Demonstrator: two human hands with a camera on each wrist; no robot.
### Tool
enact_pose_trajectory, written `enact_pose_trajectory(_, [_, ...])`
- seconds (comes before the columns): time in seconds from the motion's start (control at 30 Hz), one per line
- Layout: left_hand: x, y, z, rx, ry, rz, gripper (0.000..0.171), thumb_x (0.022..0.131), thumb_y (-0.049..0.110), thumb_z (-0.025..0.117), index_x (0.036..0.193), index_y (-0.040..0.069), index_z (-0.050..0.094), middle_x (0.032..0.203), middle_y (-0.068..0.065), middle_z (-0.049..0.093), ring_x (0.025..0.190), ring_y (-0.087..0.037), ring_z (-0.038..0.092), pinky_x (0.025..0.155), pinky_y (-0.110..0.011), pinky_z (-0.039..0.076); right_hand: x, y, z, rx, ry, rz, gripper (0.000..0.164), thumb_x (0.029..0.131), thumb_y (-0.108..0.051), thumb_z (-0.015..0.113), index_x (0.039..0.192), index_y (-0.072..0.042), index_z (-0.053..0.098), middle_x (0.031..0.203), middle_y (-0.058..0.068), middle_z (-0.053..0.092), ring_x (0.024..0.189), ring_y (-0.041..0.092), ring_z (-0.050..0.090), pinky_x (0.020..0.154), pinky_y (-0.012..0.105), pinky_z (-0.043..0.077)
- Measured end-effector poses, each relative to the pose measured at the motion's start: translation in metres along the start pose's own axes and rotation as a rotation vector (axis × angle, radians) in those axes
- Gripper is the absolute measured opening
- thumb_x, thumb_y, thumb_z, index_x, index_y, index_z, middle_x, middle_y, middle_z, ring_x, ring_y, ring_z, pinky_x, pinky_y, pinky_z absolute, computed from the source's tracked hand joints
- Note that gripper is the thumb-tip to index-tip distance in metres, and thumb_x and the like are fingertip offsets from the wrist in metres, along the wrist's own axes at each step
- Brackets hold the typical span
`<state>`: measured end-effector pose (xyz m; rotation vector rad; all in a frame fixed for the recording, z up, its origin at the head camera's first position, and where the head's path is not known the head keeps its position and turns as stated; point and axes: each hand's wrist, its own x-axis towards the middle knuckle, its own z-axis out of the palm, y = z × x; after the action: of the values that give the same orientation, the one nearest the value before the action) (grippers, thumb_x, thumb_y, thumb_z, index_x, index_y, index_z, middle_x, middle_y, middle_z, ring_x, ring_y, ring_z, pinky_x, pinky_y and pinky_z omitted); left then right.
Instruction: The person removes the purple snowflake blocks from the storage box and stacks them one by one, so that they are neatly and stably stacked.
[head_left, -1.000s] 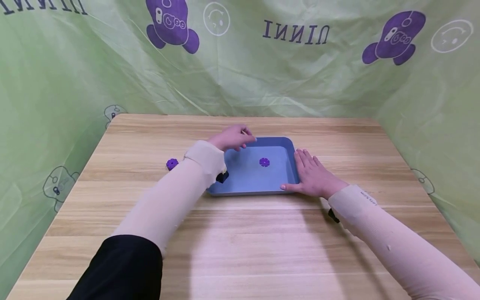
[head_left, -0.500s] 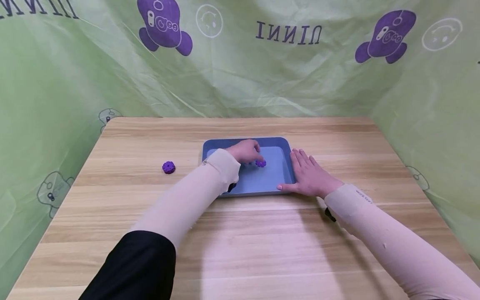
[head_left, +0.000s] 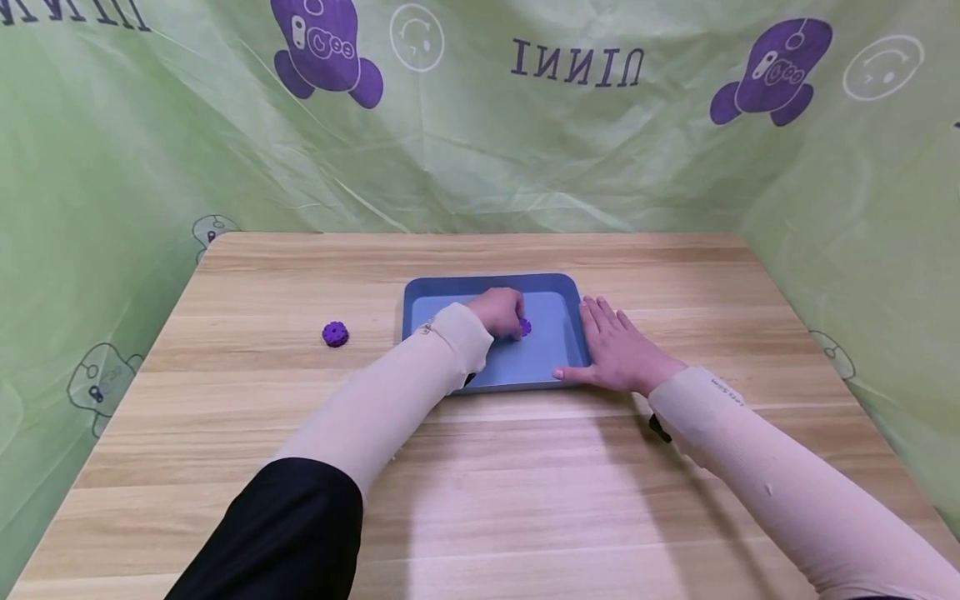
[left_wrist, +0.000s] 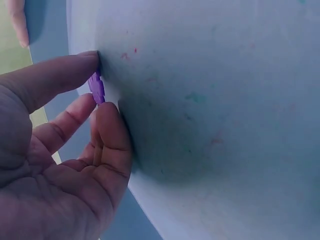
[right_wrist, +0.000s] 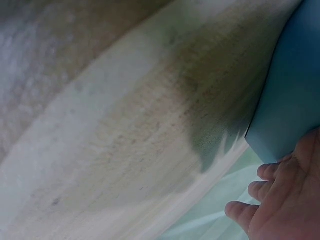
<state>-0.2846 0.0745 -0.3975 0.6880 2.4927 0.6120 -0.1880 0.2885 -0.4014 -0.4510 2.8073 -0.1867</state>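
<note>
A purple flower-shaped plastic piece [head_left: 526, 327] is inside the blue tray [head_left: 551, 354], partly covered by my left hand [head_left: 498, 312]. In the left wrist view, the thumb and fingers of that hand pinch the purple piece [left_wrist: 97, 89] by its edges, close above the tray's marked bottom. My right hand [head_left: 621, 356] lies against the tray's right wall with straight fingers, its thumb over the near rim. The right wrist view shows its palm side [right_wrist: 290, 195] against the outside of the blue wall [right_wrist: 287, 110].
Left of the tray, more purple flower-shaped material [head_left: 335, 334] lies on the wooden table [head_left: 480, 500], seemingly stacked; I cannot tell how many pieces. A green printed cloth [head_left: 465, 167] hangs behind the table and along both sides.
My left hand has come down from over the tray's far left part, moving right and nearer, and now pinches the purple piece. My right hand stays against the tray.
</note>
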Motion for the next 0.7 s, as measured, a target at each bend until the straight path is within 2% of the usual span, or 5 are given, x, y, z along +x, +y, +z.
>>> enact_pose_trajectory(0.17, [-0.001,0.0,-0.001,-0.009,0.014,0.019,0.024,0.09,0.006,0.075,0.085,0.009,0.052,0.082,-0.004,0.053,0.077,-0.018,0.052,0.064,-0.026,0.041,-0.001,0.0,0.0,0.004,0.001,-0.001,0.12,0.093,-0.07,0.06,0.156,0.017,0.005,0.166,0.034,0.004,0.153,0.049,0.001,0.12,0.064,0.007])
enact_pose_trajectory(0.27, [-0.004,0.0,-0.003,-0.027,0.029,0.034,0.022,0.095,0.007,0.07,0.087,0.008,0.05,0.084,-0.005,0.053,0.078,-0.019,0.051,0.065,-0.026,0.04,-0.001,0.0,0.0,0.002,0.005,0.001,0.12,0.093,-0.07,0.06,0.156,0.017,0.006,0.166,0.034,0.004,0.153,0.049,0.001,0.12,0.064,0.008])
enact_pose_trajectory(0.5, [-0.007,-0.008,-0.006,-0.073,0.036,0.003,0.012,0.102,0.002,0.055,0.092,0.008,0.052,0.092,-0.006,0.056,0.078,-0.018,0.049,0.064,-0.026,0.039,-0.001,0.0,0.0,0.005,0.005,0.001,0.121,0.092,-0.07,0.06,0.156,0.016,0.006,0.166,0.034,0.004,0.153,0.049,0.001,0.12,0.063,0.008])
enact_pose_trajectory(0.6, [-0.009,-0.011,-0.009,-0.117,0.031,-0.008,0.007,0.102,0.002,0.053,0.097,0.007,0.054,0.091,-0.006,0.057,0.073,-0.016,0.05,0.062,-0.026,0.04,-0.002,0.001,-0.001,0.004,0.005,0.002,0.12,0.092,-0.069,0.061,0.156,0.017,0.006,0.166,0.034,0.005,0.153,0.049,0.001,0.121,0.063,0.008])
enact_pose_trajectory(0.7, [-0.014,-0.014,-0.016,-0.207,0.017,-0.026,0.005,0.102,0.002,0.052,0.105,0.005,0.055,0.086,-0.008,0.059,0.066,-0.016,0.052,0.06,-0.027,0.043,-0.002,0.0,-0.001,0.005,0.009,-0.006,0.12,0.092,-0.068,0.061,0.156,0.017,0.007,0.165,0.034,0.005,0.153,0.05,0.002,0.121,0.063,0.009])
